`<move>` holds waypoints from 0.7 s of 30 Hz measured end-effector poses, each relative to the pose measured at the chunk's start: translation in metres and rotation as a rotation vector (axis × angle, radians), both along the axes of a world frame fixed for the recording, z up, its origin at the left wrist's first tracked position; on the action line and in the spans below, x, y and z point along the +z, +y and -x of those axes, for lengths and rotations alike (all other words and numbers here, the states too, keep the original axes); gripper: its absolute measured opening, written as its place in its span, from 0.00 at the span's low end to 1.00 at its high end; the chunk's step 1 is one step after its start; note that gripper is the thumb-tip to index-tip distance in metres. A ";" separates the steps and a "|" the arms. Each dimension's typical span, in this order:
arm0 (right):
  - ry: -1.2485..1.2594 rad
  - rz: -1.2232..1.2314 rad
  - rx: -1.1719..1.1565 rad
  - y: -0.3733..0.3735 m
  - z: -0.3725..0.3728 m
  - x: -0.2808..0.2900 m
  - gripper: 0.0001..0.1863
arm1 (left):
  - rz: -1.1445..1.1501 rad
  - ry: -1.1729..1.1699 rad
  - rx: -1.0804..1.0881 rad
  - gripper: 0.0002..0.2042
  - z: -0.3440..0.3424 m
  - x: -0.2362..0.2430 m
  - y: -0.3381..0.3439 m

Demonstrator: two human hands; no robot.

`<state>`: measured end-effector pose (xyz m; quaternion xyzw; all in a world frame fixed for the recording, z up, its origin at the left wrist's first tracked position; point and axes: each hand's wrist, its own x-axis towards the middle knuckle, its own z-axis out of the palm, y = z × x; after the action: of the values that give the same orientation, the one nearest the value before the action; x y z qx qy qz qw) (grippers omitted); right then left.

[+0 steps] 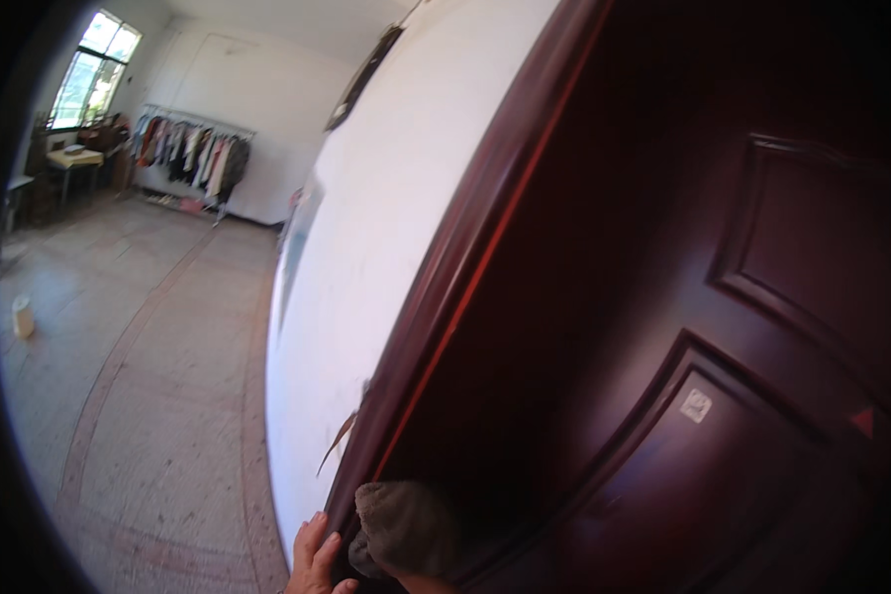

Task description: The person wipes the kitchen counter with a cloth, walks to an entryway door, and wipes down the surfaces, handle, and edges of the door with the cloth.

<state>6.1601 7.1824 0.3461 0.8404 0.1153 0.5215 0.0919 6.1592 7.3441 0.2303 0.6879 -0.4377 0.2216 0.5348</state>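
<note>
At the lower edge, my left hand (315, 562) rests its outstretched fingers against the side of a dark red-brown door frame (436, 272), where it meets the white wall. Just right of it, a grey-brown cloth (406, 525) lies against the inner side of the frame. My right hand (426, 584) is on this cloth; only a bit of wrist shows below, and the cloth covers the fingers. A dark panelled door (653, 495) stands to the right, with a small pale square sticker (696, 405) and a red triangular mark (863, 423).
A white wall (376, 228) runs along the frame's left side. Beyond it lies a tiled floor (183, 366) with a pale bottle-like container (23, 317). Farther back are a clothes rack (193, 153) full of garments, a small table (75, 157) and a window (94, 69).
</note>
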 end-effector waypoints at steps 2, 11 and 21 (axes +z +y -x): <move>0.182 -0.091 0.002 0.007 0.006 -0.023 0.11 | -0.178 0.205 0.122 0.29 0.030 -0.023 0.025; -0.055 -0.103 0.116 0.006 -0.027 0.075 0.25 | -0.215 0.711 0.367 0.22 0.095 -0.130 0.095; -0.361 0.248 -0.020 0.054 -0.060 0.177 0.18 | -0.097 0.922 0.075 0.23 0.085 -0.148 0.142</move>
<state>6.2205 7.2362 0.5229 0.7167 0.1518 0.6445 0.2191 6.0746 7.4865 0.0824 0.7542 -0.1391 -0.1087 0.6324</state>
